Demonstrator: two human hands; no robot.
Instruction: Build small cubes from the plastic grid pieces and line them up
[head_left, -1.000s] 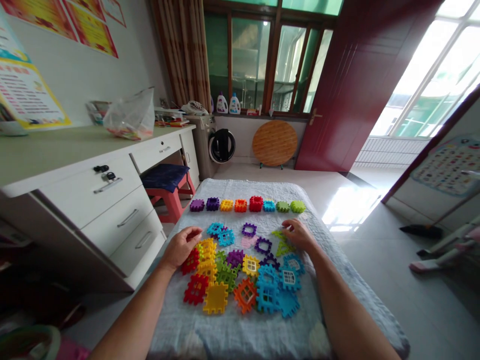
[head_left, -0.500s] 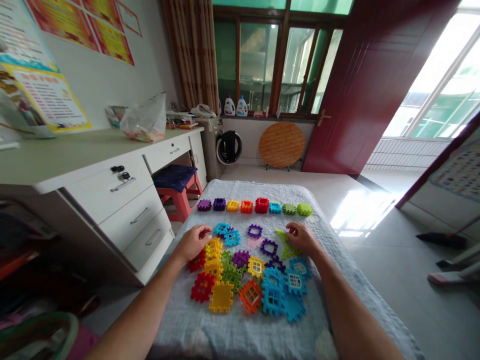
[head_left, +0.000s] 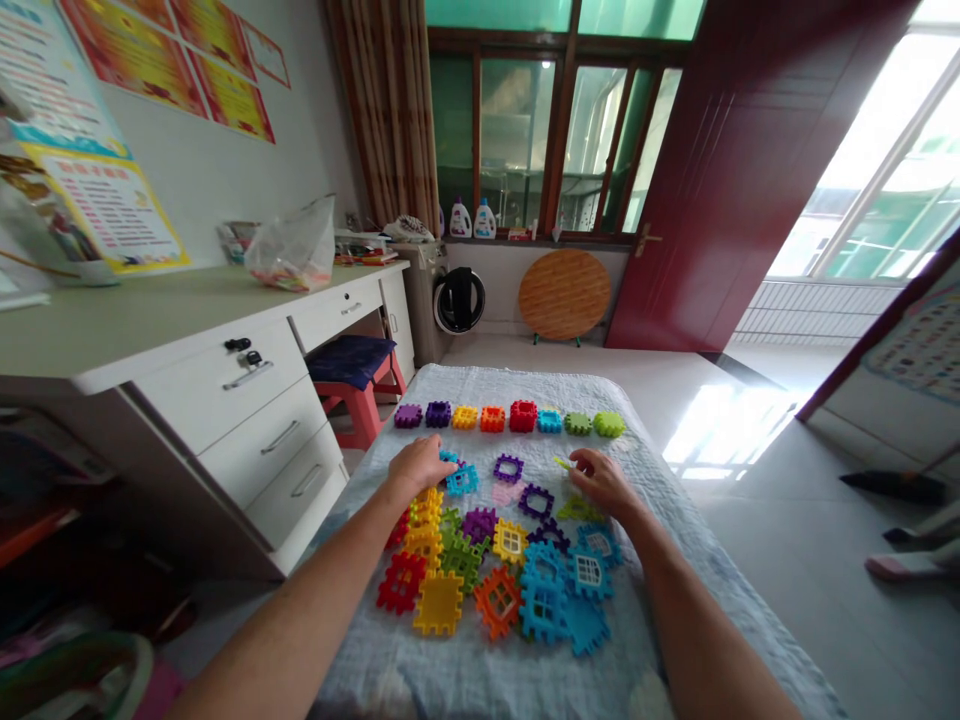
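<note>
My left hand (head_left: 417, 467) reaches over the left side of the bed-like cloth surface, fingers closed at the edge of a blue building tile (head_left: 448, 457) that it partly covers. Overlapping that tile is a second blue window tile (head_left: 461, 480). To the right, my right hand (head_left: 602, 480) pinches a thin yellow-green building tile (head_left: 562, 464), seen nearly edge-on. Under its palm lies another yellow-green tile (head_left: 579, 509). Purple frame tiles (head_left: 537, 502) lie between the hands. Closer to me are yellow (head_left: 439, 602), red (head_left: 401, 583), orange (head_left: 497, 602) and blue tiles (head_left: 545, 605).
A row of stacked tiles in several colours (head_left: 523, 416) runs along the far part of the cloth (head_left: 442, 382). A white desk (head_left: 187, 310) and a red stool (head_left: 360, 400) stand left. A round wooden tabletop (head_left: 564, 293) leans against the far wall.
My left hand has moved right and away from me, from beside the yellow tiles to the blue ones. The yellow-green tile at my right fingertips has tilted up.
</note>
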